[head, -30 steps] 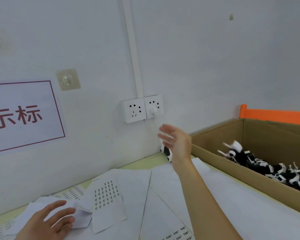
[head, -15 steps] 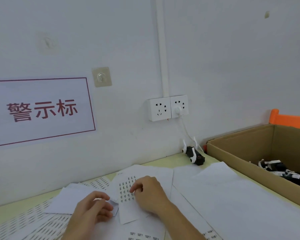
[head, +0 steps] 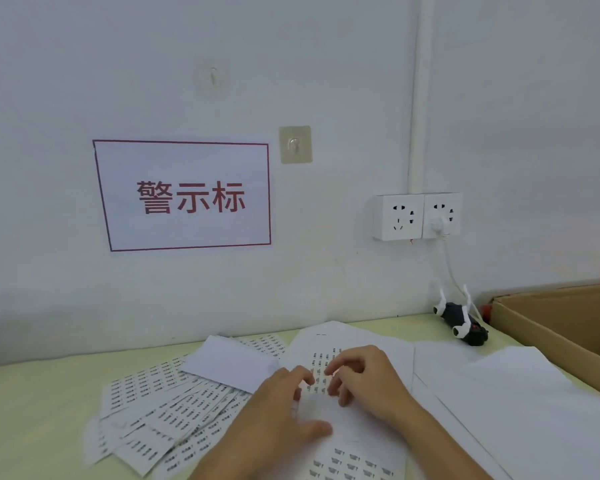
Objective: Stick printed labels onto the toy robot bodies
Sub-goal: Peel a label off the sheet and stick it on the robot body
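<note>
Nearest: left hand (head: 278, 420), palm down on the label sheet (head: 329, 414), fingers spread and pressing the paper flat, thumb stretched toward the right. It holds nothing.

Beside it: right hand (head: 364, 379), fingers bent, tips down on the printed rows of the same sheet, apparently picking at one label. Whether a label is already lifted cannot be told; the fingertips hide it. The two hands are close together, nearly touching over the sheet.

Label sheet: white, small dark labels in rows at the far end and again at the near edge, bare in the middle.

Left of the hands: spent sheets (head: 160, 410), a fanned, overlapping heap of strips on the pale table (head: 32, 410). A blank folded paper (head: 232, 362) lies over their far edge.

Right of the hands: large plain sheets (head: 516, 386), overlapping, reaching to the box (head: 548, 327), cardboard, open, only its near corner in view.

Farther: toy robot (head: 461, 318), black body with white limbs, lying on its side at the foot of the wall, just left of the box. It lies ahead and to the right of the hands, well apart from them; its long axis runs from far-left to near-right. The right hand is the nearer, so the reach for it would likely fall to that hand.

Wall: double socket (head: 416, 216) with a white plug and cord, red-bordered sign (head: 187, 197), two adhesive hooks (head: 295, 144).
</note>
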### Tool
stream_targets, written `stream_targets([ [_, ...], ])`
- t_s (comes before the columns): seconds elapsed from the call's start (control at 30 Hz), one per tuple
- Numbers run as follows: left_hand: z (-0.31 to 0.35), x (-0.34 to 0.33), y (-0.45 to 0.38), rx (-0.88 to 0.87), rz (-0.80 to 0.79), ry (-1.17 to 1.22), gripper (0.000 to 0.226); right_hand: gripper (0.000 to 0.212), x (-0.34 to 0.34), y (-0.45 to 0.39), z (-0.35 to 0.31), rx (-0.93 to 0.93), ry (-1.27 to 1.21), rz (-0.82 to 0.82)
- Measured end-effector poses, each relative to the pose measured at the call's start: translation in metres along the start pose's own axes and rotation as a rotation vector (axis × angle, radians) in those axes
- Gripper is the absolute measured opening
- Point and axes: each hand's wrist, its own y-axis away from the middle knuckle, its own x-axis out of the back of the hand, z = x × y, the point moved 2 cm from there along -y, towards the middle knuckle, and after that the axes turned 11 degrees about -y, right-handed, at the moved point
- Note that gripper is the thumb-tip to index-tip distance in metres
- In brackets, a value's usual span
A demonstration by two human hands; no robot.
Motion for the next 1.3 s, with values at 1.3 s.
stream_targets([
  [1.3,-0.021,0.108,0.02,0.384,0.137,-0.546,0.029,0.038,0.004,-0.004,0.003,-0.025,0.028,0.086],
])
